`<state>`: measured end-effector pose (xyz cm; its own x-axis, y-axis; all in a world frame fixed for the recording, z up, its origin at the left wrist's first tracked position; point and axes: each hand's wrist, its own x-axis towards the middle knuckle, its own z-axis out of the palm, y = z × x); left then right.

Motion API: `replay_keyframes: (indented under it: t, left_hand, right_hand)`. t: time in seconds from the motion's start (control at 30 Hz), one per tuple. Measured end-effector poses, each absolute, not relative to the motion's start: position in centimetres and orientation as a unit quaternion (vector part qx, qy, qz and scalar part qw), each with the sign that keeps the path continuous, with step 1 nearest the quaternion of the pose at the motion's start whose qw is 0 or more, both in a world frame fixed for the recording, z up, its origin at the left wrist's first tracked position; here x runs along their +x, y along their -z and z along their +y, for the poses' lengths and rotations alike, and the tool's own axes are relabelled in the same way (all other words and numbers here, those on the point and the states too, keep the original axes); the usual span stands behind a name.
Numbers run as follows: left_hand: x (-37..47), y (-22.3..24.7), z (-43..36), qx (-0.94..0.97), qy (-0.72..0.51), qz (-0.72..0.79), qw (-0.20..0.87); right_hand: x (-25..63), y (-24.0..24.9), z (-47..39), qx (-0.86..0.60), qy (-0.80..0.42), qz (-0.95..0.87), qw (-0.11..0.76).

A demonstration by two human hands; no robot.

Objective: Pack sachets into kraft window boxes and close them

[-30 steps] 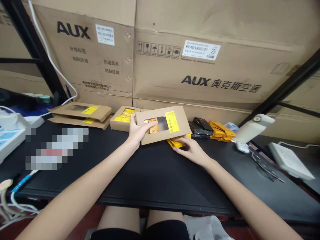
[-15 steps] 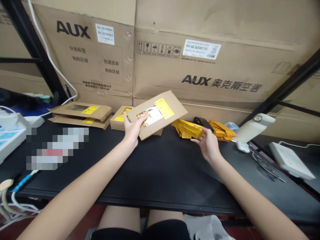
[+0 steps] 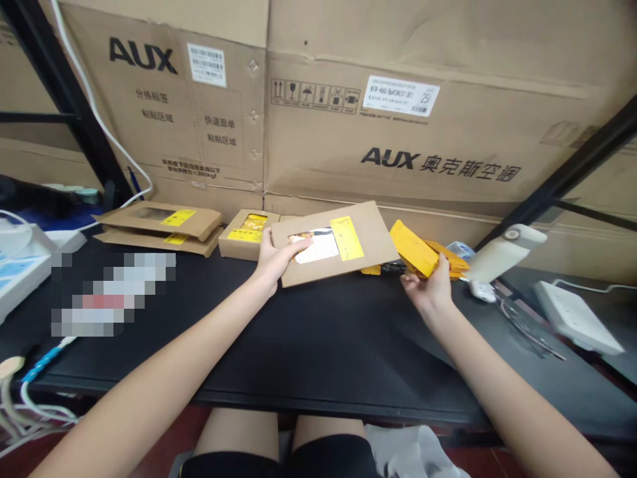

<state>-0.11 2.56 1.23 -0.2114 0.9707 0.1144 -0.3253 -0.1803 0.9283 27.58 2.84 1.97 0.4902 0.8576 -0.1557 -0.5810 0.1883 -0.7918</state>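
Note:
My left hand (image 3: 273,262) grips a flat brown cardboard box (image 3: 375,236) by its left end, thumb across the front. That box has a cut-out window with something white showing in it, and a yellow label (image 3: 350,239). It is tilted up above the black table. In my right hand (image 3: 434,285) is a yellow packet (image 3: 413,249), pinched at its lower right side, close to the box's right end. Other orange-yellow packets (image 3: 456,261) lie behind my right hand, partly hidden.
At the back left lie two stacked window boxes (image 3: 199,219). A smaller box (image 3: 231,249) with yellow contents stands beside them. On the right are a pale bottle (image 3: 507,251), a white earphone-like case (image 3: 482,291), glasses (image 3: 532,338) and a white power strip (image 3: 577,318). Large cartons (image 3: 318,159) stand behind.
My left hand has shifted slightly right and down, and the box has turned closer to level. My right hand has moved right with the yellow packet, whose broad face now shows.

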Motion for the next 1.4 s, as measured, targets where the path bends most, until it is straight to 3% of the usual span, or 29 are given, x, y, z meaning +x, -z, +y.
replay_keyframes:
  t: [0.33, 0.53, 0.9, 1.4]
  left_hand:
    - [0.0, -1.2, 1.7, 0.463, -0.589, 0.422, 0.511]
    - [0.1, -1.2, 1.8, 0.451, -0.574, 0.421, 0.539]
    - [0.5, -1.4, 1.3, 0.470, -0.587, 0.434, 0.496]
    - [0.1, -0.9, 2.2, 0.417, -0.609, 0.425, 0.525]
  right_hand:
    - [27.0, -1.5, 2.8, -0.449, -0.537, -0.228, 0.677]
    - [26.8, -1.0, 2.8, -0.480, -0.518, -0.256, 0.660]
    - [25.6, -0.6, 2.1, -0.537, -0.460, -0.333, 0.624]
    - [25.6, -0.7, 2.0, -0.408, -0.585, -0.390, 0.583]
